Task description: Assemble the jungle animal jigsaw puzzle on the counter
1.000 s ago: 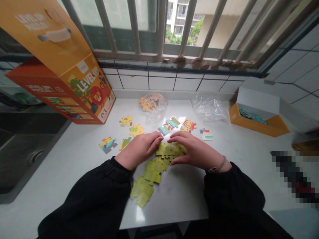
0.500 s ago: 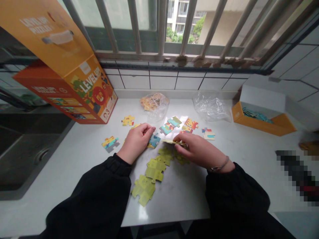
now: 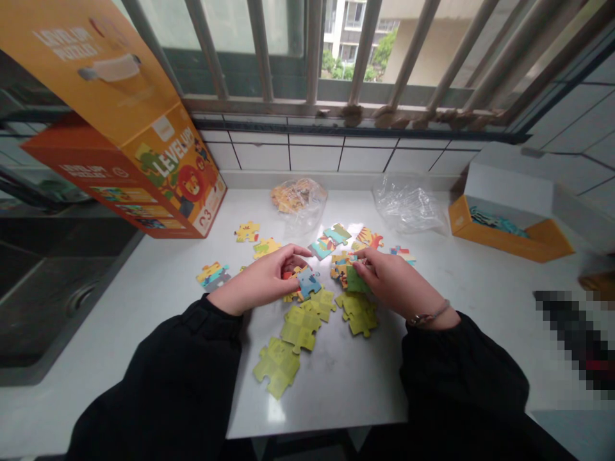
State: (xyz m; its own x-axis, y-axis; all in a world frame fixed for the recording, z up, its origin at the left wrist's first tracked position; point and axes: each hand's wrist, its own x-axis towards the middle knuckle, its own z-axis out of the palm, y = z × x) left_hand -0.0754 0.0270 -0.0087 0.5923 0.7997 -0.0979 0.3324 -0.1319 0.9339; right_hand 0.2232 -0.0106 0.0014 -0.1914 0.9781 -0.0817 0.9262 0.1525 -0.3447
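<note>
My right hand [image 3: 387, 275] pinches a puzzle piece [image 3: 356, 280] with its green back showing. A colourful puzzle piece [image 3: 339, 266] is right beside those fingertips; whether it is gripped too, I cannot tell. My left hand [image 3: 266, 275] curves with thumb and fingers apart, its thumb at the edge of a blue puzzle piece [image 3: 308, 282]. Red and yellow pieces lie partly hidden under that hand. Green-backed puzzle pieces [image 3: 300, 325] form a slanting row nearer to me, and another green cluster [image 3: 358, 314] lies below my right hand.
Picture-side-up pieces [image 3: 331, 240] lie beyond my hands. Behind them are a bag of pieces [image 3: 298, 195] and a crumpled clear bag [image 3: 408, 202]. A tall orange puzzle box [image 3: 182, 173] stands left by the sink [image 3: 29, 307]; a small open box [image 3: 509, 240] sits right.
My left hand has loosened from a pinch and shifted slightly left. My right hand has tilted its pieces, so green and colourful surfaces now show, and uncovered the green cluster below.
</note>
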